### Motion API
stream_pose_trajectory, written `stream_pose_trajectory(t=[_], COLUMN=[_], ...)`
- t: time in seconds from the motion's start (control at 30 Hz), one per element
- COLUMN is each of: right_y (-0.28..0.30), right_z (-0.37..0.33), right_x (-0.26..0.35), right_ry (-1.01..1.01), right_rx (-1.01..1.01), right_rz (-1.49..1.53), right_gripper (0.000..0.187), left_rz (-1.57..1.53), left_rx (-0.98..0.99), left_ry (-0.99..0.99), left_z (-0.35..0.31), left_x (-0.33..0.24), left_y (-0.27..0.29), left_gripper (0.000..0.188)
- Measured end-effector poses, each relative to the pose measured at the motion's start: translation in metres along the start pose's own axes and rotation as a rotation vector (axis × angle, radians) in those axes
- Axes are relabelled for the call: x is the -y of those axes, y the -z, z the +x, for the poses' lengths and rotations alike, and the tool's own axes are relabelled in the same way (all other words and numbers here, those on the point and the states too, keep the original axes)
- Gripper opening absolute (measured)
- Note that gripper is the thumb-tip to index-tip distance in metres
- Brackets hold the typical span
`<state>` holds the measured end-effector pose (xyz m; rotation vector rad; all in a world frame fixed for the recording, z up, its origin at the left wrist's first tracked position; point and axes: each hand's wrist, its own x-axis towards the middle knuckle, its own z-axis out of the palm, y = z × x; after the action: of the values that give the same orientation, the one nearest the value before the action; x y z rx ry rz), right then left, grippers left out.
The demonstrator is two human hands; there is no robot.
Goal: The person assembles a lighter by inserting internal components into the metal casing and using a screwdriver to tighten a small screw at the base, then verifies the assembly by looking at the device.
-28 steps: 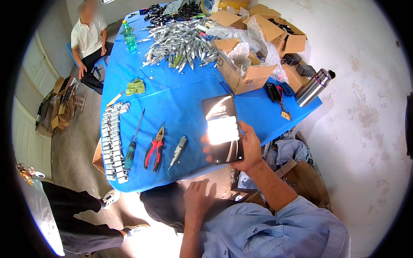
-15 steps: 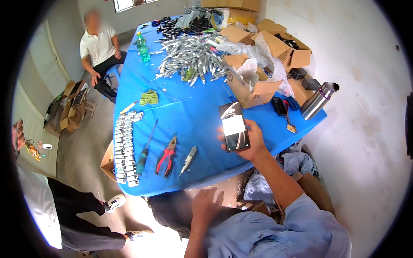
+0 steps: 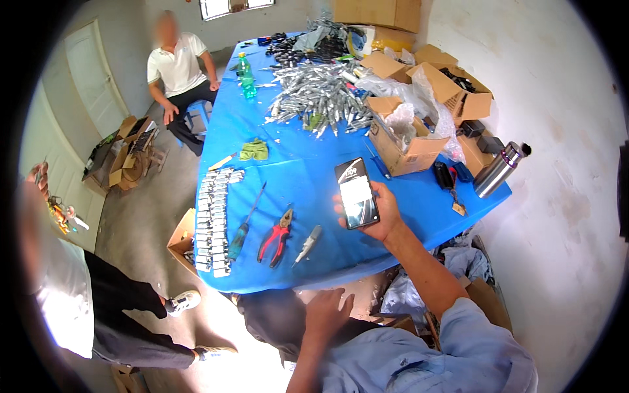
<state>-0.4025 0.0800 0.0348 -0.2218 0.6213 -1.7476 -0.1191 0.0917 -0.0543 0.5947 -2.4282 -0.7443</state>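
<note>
My right hand [image 3: 386,213] is closed round a black smartphone [image 3: 357,194], held upright above the blue-covered table with its screen lit. My left hand [image 3: 327,313] is over my lap below the table edge, fingers stretched out and somewhat apart, holding nothing. Nearest to both hands on the cloth lies a small grey pen-shaped tool [image 3: 307,245]. Left of that are red-handled pliers [image 3: 275,240] and a screwdriver with a teal handle [image 3: 239,240]. Rows of small metal parts [image 3: 213,226] line the left table edge.
A large heap of silvery parts [image 3: 314,95] covers the far table, beside a green bottle [image 3: 246,77]. An open cardboard box [image 3: 406,154] and a steel flask [image 3: 499,171] stand right. One person [image 3: 180,69] sits far left; another person [image 3: 65,288] stands near left.
The whole view has shifted, so the table and things on it appear farther right. The phone stays in my right hand, and its screen shows differently. My left hand remains over my lap.
</note>
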Motion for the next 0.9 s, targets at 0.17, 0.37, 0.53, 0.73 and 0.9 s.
stream_pose_trajectory(t=[0.17, 0.37, 0.53, 0.73, 0.9], right_y=[-0.006, -0.01, -0.012, -0.013, -0.005], right_z=[0.041, 0.059, 0.057, 0.039, 0.029], right_x=[-0.004, -0.008, -0.01, -0.009, -0.006], right_ry=[-0.073, -0.077, -0.084, -0.08, -0.058], right_rx=[-0.063, -0.113, -0.125, -0.16, -0.167], right_rz=[-0.071, -0.144, -0.155, -0.15, -0.141], right_gripper=[0.064, 0.062, 0.064, 0.065, 0.064], left_rz=[-0.01, -0.029, -0.029, -0.041, -0.068], left_rx=[0.017, 0.009, 0.032, 0.032, 0.008], left_ry=[0.061, 0.077, 0.091, 0.095, 0.087], left_z=[0.001, 0.0, 0.001, 0.0, -0.001], left_x=[0.0, -0.002, -0.002, -0.001, 0.001], left_y=[0.001, 0.006, 0.008, 0.01, 0.01], left_gripper=[0.025, 0.028, 0.027, 0.026, 0.027])
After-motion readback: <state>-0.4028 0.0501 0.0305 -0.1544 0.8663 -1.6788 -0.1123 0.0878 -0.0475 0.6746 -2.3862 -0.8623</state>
